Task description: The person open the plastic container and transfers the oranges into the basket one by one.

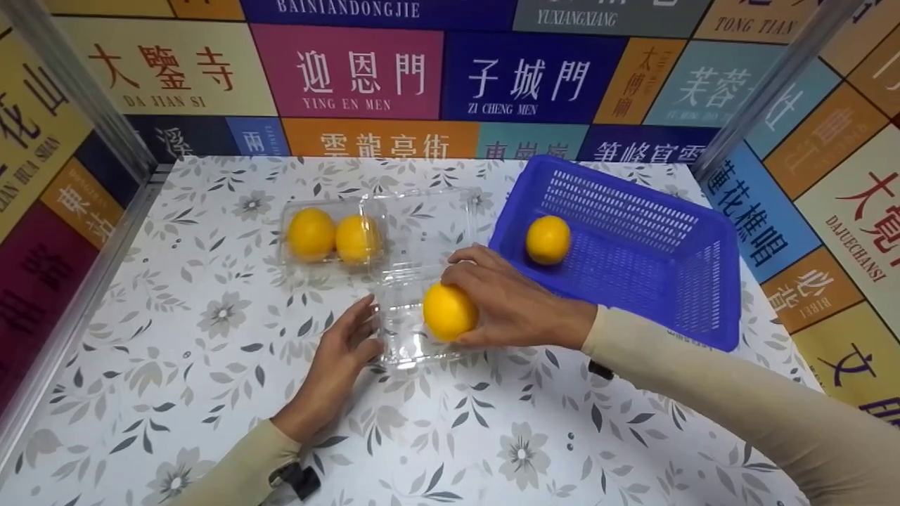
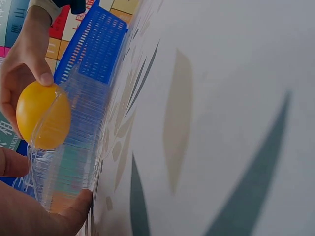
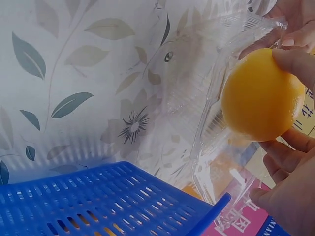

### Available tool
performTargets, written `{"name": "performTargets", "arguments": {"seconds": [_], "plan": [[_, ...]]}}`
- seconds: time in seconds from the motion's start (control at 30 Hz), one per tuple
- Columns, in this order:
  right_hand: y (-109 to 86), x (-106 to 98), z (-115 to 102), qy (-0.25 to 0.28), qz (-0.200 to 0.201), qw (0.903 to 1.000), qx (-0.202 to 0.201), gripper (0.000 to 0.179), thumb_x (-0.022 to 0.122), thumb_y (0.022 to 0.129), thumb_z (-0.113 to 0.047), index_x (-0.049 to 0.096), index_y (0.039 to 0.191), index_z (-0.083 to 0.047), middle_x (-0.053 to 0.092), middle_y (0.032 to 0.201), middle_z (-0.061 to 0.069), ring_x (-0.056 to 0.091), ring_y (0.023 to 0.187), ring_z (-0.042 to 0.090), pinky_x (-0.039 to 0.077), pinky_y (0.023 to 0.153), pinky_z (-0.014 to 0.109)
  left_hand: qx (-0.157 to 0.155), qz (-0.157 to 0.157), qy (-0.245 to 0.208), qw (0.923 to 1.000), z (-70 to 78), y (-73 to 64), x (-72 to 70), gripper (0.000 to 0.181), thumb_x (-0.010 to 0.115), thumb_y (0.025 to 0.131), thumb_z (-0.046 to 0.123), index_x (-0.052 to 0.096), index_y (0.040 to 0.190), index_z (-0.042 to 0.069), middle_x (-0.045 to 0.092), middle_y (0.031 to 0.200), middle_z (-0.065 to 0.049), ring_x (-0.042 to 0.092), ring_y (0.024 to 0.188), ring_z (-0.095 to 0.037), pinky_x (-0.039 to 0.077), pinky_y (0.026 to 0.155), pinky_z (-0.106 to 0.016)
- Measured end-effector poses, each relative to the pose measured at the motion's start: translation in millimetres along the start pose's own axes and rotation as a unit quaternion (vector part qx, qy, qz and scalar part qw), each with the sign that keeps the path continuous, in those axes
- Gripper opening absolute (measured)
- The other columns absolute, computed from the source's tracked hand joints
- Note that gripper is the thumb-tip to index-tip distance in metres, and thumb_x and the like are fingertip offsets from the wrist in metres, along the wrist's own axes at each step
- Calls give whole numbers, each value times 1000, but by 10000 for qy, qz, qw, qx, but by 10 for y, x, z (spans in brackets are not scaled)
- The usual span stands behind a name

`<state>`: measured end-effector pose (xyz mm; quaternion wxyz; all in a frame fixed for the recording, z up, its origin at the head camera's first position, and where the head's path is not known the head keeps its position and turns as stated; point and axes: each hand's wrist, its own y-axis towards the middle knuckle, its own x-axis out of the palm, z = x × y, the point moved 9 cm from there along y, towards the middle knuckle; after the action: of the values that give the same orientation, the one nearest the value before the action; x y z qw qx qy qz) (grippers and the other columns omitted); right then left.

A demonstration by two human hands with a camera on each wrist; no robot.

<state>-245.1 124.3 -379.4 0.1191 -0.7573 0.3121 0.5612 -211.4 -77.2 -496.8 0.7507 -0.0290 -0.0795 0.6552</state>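
Note:
My right hand (image 1: 503,302) grips a yellow orange-like fruit (image 1: 448,313) between thumb and fingers. It holds the fruit over one half of a clear plastic clamshell box (image 1: 401,320), whose lid stands unfolded toward the back. Against the left side of that box rests my left hand (image 1: 344,351), thumb and fingers touching its wall. The left wrist view shows these fingers (image 2: 74,209) at the box's side and the held fruit (image 2: 43,115) at its rim. From the right wrist, the fruit (image 3: 263,96) is seen close up, partly covered by fingertips.
A blue perforated basket (image 1: 703,232) stands on the right with one yellow fruit (image 1: 548,239) inside. At the back left, another clear box (image 1: 285,260) holds two yellow fruits (image 1: 311,234). The flower-patterned tabletop (image 1: 225,393) is enclosed by panels of colourful signs (image 1: 351,70).

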Motion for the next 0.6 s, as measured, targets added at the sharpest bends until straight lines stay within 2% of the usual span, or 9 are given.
{"name": "performTargets", "arguments": {"seconds": [0.33, 0.6], "plan": [[-70, -112, -7, 250, -48, 9996, 96, 77, 96, 82, -42, 61, 140, -5, 67, 143, 10, 42, 150, 31, 32, 128, 51, 71, 9, -24, 10000, 5, -8, -2, 74, 60, 102, -7, 35, 171, 5, 40, 173, -20, 43, 158, -37, 49, 115, -30], [-107, -202, 1, 342, 68, 9993, 131, 75, 97, 81, -41, 62, 138, -6, 69, 142, 8, 42, 150, 30, 31, 128, 51, 94, 43, -71, 9999, 7, -4, -4, 75, 60, 101, -7, 35, 171, 4, 40, 173, -21, 43, 158, -38, 49, 116, -33]]}}
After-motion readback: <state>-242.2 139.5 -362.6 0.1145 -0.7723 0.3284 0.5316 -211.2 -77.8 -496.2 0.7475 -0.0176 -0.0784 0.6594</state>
